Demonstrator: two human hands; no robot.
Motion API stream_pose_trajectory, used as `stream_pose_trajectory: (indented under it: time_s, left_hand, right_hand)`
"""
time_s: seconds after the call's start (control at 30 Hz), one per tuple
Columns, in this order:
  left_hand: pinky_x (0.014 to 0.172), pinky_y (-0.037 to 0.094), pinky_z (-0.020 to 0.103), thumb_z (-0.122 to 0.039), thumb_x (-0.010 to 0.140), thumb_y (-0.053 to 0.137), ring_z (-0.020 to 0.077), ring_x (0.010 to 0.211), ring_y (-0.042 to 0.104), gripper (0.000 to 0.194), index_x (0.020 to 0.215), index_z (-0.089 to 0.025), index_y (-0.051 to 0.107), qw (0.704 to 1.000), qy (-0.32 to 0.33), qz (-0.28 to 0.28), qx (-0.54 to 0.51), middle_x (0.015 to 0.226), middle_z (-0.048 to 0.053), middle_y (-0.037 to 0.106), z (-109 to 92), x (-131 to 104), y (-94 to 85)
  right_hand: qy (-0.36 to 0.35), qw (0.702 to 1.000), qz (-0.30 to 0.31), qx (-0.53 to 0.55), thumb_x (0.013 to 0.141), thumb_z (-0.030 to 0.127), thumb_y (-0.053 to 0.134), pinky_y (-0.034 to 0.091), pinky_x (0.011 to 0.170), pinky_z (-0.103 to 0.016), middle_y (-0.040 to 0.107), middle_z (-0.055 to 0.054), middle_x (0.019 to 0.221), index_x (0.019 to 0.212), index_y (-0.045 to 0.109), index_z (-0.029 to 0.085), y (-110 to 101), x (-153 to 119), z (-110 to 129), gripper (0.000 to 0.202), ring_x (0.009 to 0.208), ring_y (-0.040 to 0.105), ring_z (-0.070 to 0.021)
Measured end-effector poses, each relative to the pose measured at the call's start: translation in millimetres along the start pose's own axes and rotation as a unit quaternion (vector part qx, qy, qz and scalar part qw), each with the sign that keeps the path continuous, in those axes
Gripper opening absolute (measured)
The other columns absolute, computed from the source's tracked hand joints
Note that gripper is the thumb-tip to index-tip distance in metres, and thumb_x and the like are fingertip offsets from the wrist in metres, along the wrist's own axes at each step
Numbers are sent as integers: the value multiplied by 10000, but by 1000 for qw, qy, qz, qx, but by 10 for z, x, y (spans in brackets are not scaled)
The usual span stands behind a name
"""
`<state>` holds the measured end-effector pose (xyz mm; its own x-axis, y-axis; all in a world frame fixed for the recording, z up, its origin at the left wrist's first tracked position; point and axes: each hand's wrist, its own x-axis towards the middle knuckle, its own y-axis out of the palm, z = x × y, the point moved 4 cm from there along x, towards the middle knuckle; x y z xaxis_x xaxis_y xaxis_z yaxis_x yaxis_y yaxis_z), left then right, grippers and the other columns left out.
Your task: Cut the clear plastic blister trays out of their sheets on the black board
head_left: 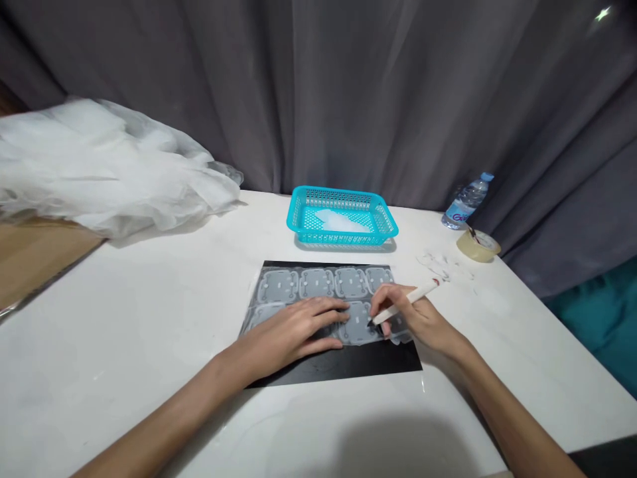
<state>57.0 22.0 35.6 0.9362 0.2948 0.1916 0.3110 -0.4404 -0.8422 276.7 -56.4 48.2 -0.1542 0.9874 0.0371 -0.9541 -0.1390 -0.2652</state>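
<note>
A black sheet lies on the white table, with a translucent plastic sheet of several rounded-square shapes on top of it. My left hand rests flat on the plastic, fingers spread and pointing right, covering part of the lower row. In my right hand is a white pen, gripped like for writing. Its dark tip points down at a shape in the lower row, right of my left fingertips. Whether the tip touches the plastic I cannot tell.
Behind the sheet stands a turquoise basket holding white translucent pieces. At the back right are a water bottle and a tape roll. White filmy material and brown cardboard lie at left. A grey curtain hangs behind.
</note>
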Motion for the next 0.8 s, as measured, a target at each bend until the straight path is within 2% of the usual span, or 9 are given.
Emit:
stream_pose_trajectory:
  time_s: [0.13, 0.2, 0.37, 0.57, 0.67, 0.8]
  left_hand:
    - [1165, 464, 440, -443, 1043, 597, 284, 1333, 634, 398, 1397, -265, 640, 1000, -13, 4, 13, 1499, 99, 633, -50, -33, -3]
    - [1155, 464, 444, -426, 1055, 578, 283, 1308, 643, 371, 1378, -255, 641, 1000, -5, -3, 28, 1461, 102, 654, -110, -33, 16]
    - [1073, 495, 446, -370, 1072, 543, 290, 1247, 654, 315, 1339, -231, 631, 996, -9, -41, 74, 1398, 111, 673, -197, -8, 48]
    - [942, 528, 367, -214, 1074, 497, 231, 1049, 709, 221, 1112, -215, 715, 994, 39, -49, 84, 1145, 79, 751, -249, -6, 129]
    - [952, 533, 364, -170, 1064, 507, 229, 1056, 715, 224, 1142, -210, 713, 992, 66, -59, 90, 1148, 84, 758, -289, -9, 166]
    - [959, 543, 360, -170, 1060, 512, 228, 1074, 722, 238, 1204, -195, 699, 990, 108, -37, 87, 1155, 85, 773, -357, -22, 195]
  right_hand:
    - [4, 1000, 4, -9, 998, 506, 669, 538, 727, -296, 686, -33, 909, 870, 715, 193, 88, -61, -99, 341, 728, 692, -157]
    - [10, 1000, -5, -18, 938, 466, 762, 538, 717, -291, 699, -33, 921, 866, 715, 198, 88, -97, -109, 281, 743, 691, -162]
    - [15, 1000, -9, -23, 962, 399, 739, 542, 746, -300, 698, -30, 944, 926, 718, 210, 45, -136, -72, 194, 779, 691, -169]
    - [12, 997, 22, -74, 969, 314, 727, 519, 819, -316, 742, -20, 928, 966, 757, 234, 30, -185, -35, 85, 879, 692, -194]
    - [-2, 996, 32, -89, 975, 297, 723, 505, 849, -316, 752, -20, 974, 961, 772, 239, 43, -204, -24, 77, 913, 686, -192]
    - [-4, 994, 52, -97, 987, 297, 705, 509, 850, -327, 749, -22, 968, 945, 776, 242, 69, -204, -7, 99, 904, 686, -196]
